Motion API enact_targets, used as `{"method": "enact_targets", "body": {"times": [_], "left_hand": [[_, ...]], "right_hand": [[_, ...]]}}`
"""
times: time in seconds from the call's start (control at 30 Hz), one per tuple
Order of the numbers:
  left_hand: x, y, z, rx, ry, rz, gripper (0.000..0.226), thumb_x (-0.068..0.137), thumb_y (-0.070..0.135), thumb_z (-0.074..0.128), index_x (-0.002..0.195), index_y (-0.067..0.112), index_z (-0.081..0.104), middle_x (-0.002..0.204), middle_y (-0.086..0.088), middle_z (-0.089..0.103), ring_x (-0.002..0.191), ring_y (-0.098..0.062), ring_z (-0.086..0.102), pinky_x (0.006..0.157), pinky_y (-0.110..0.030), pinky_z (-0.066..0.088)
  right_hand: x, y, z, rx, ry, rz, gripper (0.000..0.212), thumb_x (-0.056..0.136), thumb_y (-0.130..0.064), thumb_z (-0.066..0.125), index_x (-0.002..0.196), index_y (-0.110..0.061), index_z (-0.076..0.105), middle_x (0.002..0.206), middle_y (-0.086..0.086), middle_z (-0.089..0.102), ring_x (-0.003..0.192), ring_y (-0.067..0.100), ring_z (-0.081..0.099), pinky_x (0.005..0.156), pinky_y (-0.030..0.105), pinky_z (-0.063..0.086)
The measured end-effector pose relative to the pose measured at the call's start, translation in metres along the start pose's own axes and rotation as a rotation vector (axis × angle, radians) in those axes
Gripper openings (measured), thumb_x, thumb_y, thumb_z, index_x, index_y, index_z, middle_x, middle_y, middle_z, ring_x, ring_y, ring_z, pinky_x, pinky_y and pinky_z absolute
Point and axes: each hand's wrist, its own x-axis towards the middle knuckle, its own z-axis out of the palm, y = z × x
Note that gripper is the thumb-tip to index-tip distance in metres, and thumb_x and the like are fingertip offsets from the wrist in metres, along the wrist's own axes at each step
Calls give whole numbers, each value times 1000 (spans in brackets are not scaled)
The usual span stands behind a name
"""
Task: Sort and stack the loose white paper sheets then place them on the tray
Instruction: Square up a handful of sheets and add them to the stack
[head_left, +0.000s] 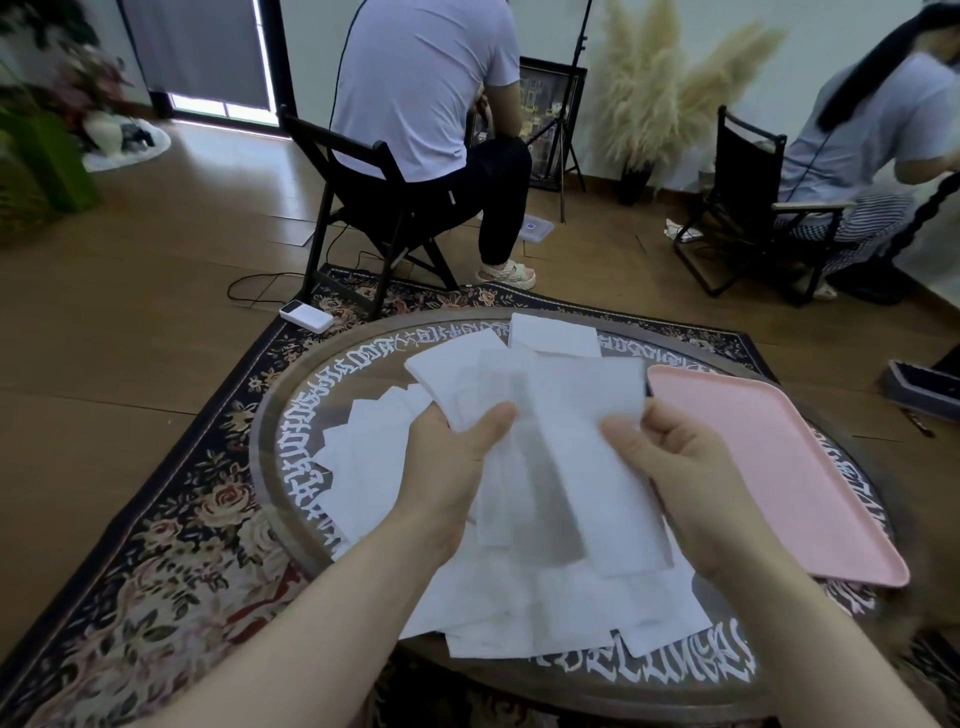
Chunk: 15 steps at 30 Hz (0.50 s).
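Currently: left hand (457, 457) and right hand (675, 467) each pinch fanned loose white paper sheets (545, 441) for squaring; empty pink rectangular plastic tray (769, 467) waits right on round glass counter (291, 415).

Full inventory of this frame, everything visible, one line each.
paper sheets: many, white, loose on the table and fanned in both hands
tray: one, pink, right side of table, nothing on it
table: one, round, white lettering round the rim
rug: one, dark floral, under table
power bank: one, white, on the rug's far edge
folding chairs: two, black, occupied by seated people
pampas grass: beige, by far wall
left hand: grips sheets
right hand: grips sheets
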Motion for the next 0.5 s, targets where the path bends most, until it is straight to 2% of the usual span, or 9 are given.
{"method": "enact_targets", "body": {"times": [0.1, 0.2, 0.33, 0.5], "left_hand": [[-1, 1, 1, -5, -33, -2, 14, 87, 18, 72, 100, 17, 72, 95, 0, 77, 88, -20, 74, 74, -38, 59], [-2, 2, 1, -14, -59, -20, 10, 88, 19, 70, 98, 17, 72, 94, 0, 77, 87, -20, 74, 75, -38, 59], [-3, 2, 2, -34, -89, -37, 8, 90, 18, 68, 95, 17, 73, 94, -2, 77, 86, -19, 74, 72, -35, 59], [-3, 0, 4, -49, -95, -39, 9, 91, 17, 67, 98, 16, 73, 96, -3, 77, 88, -20, 74, 74, -36, 58]], "right_hand": [[-1, 8, 4, -111, 5, 50, 20, 86, -16, 67, 101, -3, 68, 90, 13, 77, 71, 20, 73, 55, 26, 57], [1, 9, 4, -104, 12, 59, 20, 88, -15, 66, 102, -1, 67, 89, 13, 77, 69, 19, 73, 53, 25, 55], [0, 9, 5, -78, 23, 54, 32, 81, -23, 69, 103, 0, 64, 89, 15, 76, 71, 23, 73, 57, 30, 58], [-1, 9, 8, -22, 23, 41, 28, 85, -20, 65, 107, -2, 63, 93, 14, 77, 78, 24, 75, 63, 32, 61]]}}
